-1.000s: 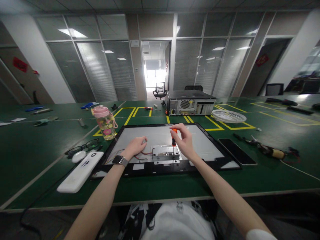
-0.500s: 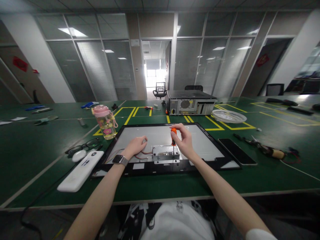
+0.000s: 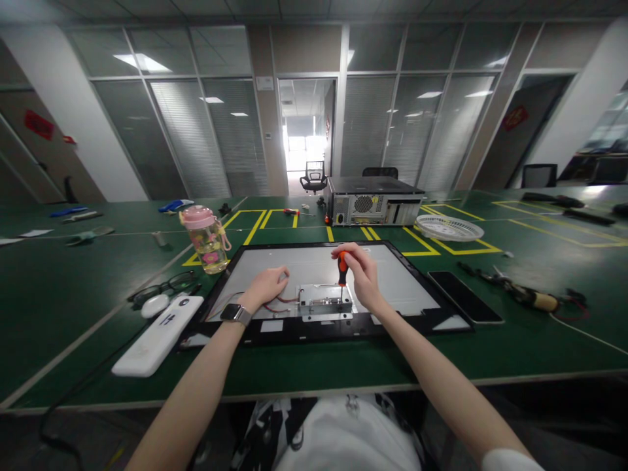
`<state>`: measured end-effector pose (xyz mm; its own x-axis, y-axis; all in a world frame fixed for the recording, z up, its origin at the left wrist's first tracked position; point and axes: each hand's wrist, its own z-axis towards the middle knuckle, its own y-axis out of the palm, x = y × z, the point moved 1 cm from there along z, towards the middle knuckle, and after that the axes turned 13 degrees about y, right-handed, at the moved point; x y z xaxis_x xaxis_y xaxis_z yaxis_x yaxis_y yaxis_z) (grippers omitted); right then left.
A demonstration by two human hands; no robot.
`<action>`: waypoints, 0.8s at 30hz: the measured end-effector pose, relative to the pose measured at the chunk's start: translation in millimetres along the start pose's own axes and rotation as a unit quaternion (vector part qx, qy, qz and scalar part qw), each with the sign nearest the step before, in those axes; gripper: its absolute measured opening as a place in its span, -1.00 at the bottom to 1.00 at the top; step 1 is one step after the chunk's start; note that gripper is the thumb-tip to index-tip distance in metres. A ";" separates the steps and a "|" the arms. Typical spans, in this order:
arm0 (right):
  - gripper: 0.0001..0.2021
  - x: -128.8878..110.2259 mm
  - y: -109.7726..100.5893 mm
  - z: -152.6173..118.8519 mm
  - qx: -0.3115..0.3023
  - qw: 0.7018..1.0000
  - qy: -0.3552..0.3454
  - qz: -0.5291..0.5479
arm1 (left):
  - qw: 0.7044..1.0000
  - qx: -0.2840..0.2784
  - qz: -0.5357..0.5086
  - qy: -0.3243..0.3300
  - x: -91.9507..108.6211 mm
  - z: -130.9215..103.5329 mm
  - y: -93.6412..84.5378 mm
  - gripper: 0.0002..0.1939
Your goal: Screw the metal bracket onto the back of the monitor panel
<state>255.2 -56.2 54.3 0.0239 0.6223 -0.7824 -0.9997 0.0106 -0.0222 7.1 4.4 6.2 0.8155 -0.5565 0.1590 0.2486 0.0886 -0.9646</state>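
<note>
Presently, the step in hand appears to be a screw-driving operation on the metal bracket, which lies on the framed panel, toward its near side. The panel lies flat on the tabletop, close to the near edge and about midway between the left and right ends in view. The right hand has its fingers pinching the orange-and-black handle of the screwdriver; the shaft stands nearly upright, tip down at the bracket's right part. The seat of the tip is too small to confirm. The left hand is over the panel, left of the bracket and next to the red and dark cables; its fingers are curled, and whether they grip anything cannot be told. As a judgement, the next move calls for a vertical shaft, light downward pressure, and rotation by the fingertips, with the bracket steadied. Markings: the white power bank, near the tabletop's near edge at left, bears a dark mark resembling "14". Beyond the far edge, a red sign at right shows one Chinese character, probably 福. No brand is legible on the computer case near the far edge.
</note>
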 end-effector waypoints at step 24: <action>-0.79 -1.1 0.0 -0.1 -0.033 0.999 0.026 0.018 | 1.000 -0.001 -0.004 -0.004 0.8 0.2 -1.1 -0.73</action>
<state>255.1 -57.0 55.1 -0.0102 0.5796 -0.8148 -0.9974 -0.0635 -0.0326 7.5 4.0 7.5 0.8174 -0.5509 0.1685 0.2539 0.0819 -0.9638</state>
